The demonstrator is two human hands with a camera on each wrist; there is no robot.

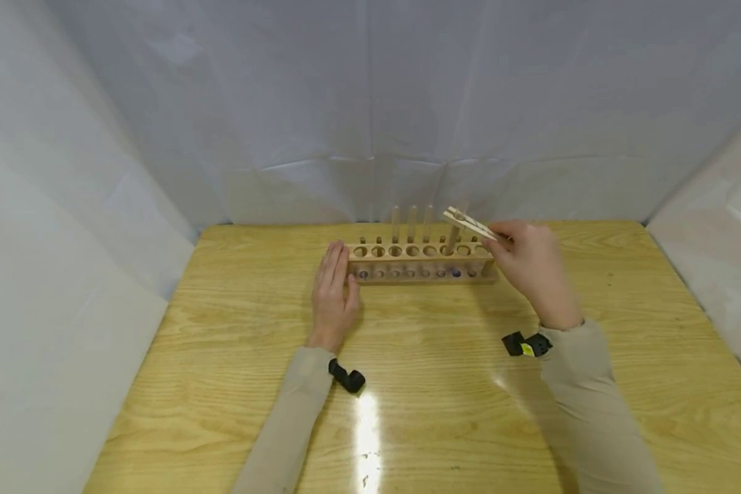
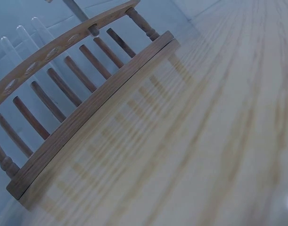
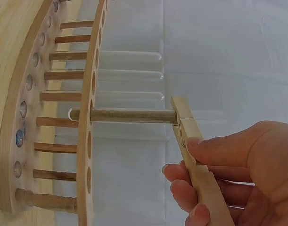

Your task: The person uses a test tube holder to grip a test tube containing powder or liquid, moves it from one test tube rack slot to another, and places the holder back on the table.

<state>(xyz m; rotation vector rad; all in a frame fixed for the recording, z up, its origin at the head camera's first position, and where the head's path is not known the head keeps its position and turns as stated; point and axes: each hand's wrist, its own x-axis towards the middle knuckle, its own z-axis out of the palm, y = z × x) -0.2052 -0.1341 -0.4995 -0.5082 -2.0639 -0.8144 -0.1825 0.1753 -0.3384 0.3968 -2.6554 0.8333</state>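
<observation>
My right hand (image 1: 534, 267) pinches a wooden test tube clamp (image 3: 193, 146) between thumb and fingers. The clamp's jaws grip a glass test tube (image 3: 134, 116) near its upper end; the tube looks brownish. Its rounded bottom passes through a hole in the upper bar of a wooden test tube rack (image 1: 403, 253) and hangs above the lower board. My left hand (image 1: 333, 295) rests against the rack's left end with fingers straight; it does not show in the left wrist view.
Three clear test tubes (image 1: 413, 219) stand upside down on pegs behind the rack. A blue spot (image 3: 20, 138) shows in one lower recess. The wooden table (image 1: 253, 412) meets a hanging grey-white sheet (image 1: 296, 103) at the back.
</observation>
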